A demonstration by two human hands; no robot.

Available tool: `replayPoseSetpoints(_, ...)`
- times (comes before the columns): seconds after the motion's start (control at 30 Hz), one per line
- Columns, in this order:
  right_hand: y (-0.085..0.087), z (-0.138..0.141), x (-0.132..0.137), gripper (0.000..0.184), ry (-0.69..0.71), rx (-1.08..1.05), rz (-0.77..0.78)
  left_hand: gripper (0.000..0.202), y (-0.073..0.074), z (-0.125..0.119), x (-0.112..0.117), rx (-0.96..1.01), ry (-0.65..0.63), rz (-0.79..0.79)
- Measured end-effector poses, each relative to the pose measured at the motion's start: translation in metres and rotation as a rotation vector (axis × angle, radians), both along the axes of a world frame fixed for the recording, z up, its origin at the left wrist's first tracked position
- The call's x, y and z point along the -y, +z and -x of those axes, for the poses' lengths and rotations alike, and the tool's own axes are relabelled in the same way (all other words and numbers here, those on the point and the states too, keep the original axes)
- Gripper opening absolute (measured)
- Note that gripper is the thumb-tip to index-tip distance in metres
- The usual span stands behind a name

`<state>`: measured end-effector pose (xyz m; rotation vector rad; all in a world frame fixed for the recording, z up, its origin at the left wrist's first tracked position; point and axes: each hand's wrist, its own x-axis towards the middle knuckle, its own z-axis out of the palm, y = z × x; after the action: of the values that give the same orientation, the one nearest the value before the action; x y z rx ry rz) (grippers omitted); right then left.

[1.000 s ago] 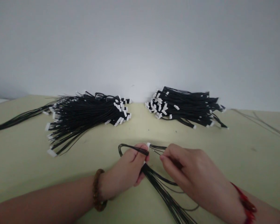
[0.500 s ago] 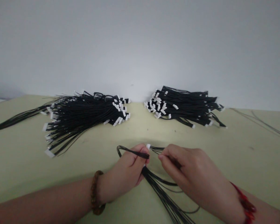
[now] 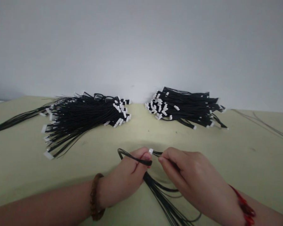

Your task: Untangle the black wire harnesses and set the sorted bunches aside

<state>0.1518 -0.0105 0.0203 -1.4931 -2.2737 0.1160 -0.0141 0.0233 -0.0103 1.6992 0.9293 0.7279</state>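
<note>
Between thumb and fingers, my left hand (image 3: 129, 175) pinches a white connector (image 3: 151, 151) at the end of a black wire harness (image 3: 153, 185). A loop of the black wires (image 3: 134, 158) bends over the left thumb, and more strands hang down below the hand toward the bottom edge. My right hand (image 3: 191, 172) is closed on the thin black wires (image 3: 157, 153) that run out of the connector, a short way to its right. The fingers of the right hand curl inward, so their inner side is hidden.
At the back left lies a pile of black wire harnesses (image 3: 85, 113) with white connectors, and glasses (image 3: 103, 97) rest on it. A second pile (image 3: 191, 106) lies at the back right. Loose grey wires (image 3: 269, 124) trail off right. A pale wall (image 3: 141, 47) rises behind the table (image 3: 103, 144).
The connector and wires between my hands have dropped slightly, and the right fingers sit a little closer to the connector. Both hands keep their hold.
</note>
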Motion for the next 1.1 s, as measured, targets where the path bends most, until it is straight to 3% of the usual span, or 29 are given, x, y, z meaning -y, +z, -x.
replayPoseSetpoints(0.27, -0.004, -0.002, -0.002, 0.023, 0.029, 0.019, -0.061, 0.027, -0.004, -0.001, -0.001, 0.045, -0.016, 0.125)
replayPoseSetpoints(0.43, 0.013, -0.005, 0.003, 0.019, -0.009, 0.202, -0.429, 0.03, -0.004, -0.008, -0.003, 0.029, 0.193, 0.305)
replayPoseSetpoints(0.5, 0.02, -0.009, 0.014, 0.017, 0.012, 0.231, -0.468, 0.029, -0.003, -0.01, -0.005, 0.011, 0.278, 0.335)
replayPoseSetpoints(0.63, 0.013, -0.013, 0.034, 0.02, 0.194, 0.239, -0.256, 0.027, -0.001, -0.012, -0.006, -0.02, 0.343, 0.356)
replayPoseSetpoints(0.77, -0.004, 0.0, 0.028, 0.025, 0.109, 0.334, 0.017, 0.03, 0.001, -0.011, -0.005, -0.035, 0.33, 0.364)
replayPoseSetpoints(0.87, -0.008, 0.011, 0.012, 0.023, 0.076, 0.287, 0.166, 0.03, 0.003, -0.01, -0.005, -0.027, 0.322, 0.367)
replayPoseSetpoints(0.97, -0.009, 0.015, 0.002, 0.023, 0.098, 0.142, 0.221, 0.028, 0.003, -0.009, -0.004, 0.007, 0.275, 0.366)
replayPoseSetpoints(1.1, -0.014, 0.014, 0.003, 0.02, 0.102, 0.048, 0.169, 0.029, 0.001, -0.009, -0.004, 0.032, 0.255, 0.356)
